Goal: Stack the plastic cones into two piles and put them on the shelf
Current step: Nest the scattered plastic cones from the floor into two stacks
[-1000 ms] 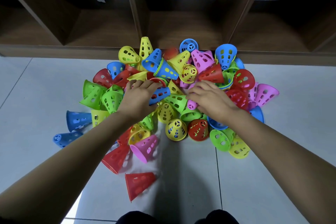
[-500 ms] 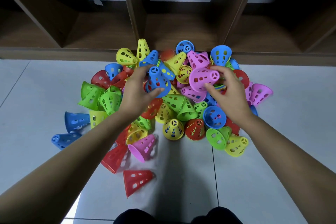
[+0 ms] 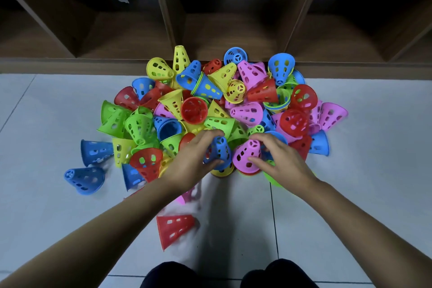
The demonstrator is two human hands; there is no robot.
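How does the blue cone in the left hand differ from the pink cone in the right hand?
The blue cone is blue and sits on a yellow cone; the pink cone is pink and sits on a base that shows red and green rims. The left hand wraps the blue cone from its left side; the right hand grips the pink cone from its right side. Both stand narrow end up, are perforated, and look alike in size.

1. Two bare forearms (image 3: 98, 236), no sleeves showing up to the frame edges.
2. Left hand (image 3: 194, 161) and right hand (image 3: 282, 163) ungloved; no rings, watch or bands visible.
3. Dark, near-black clothing over both knees (image 3: 173, 275) at the bottom edge.
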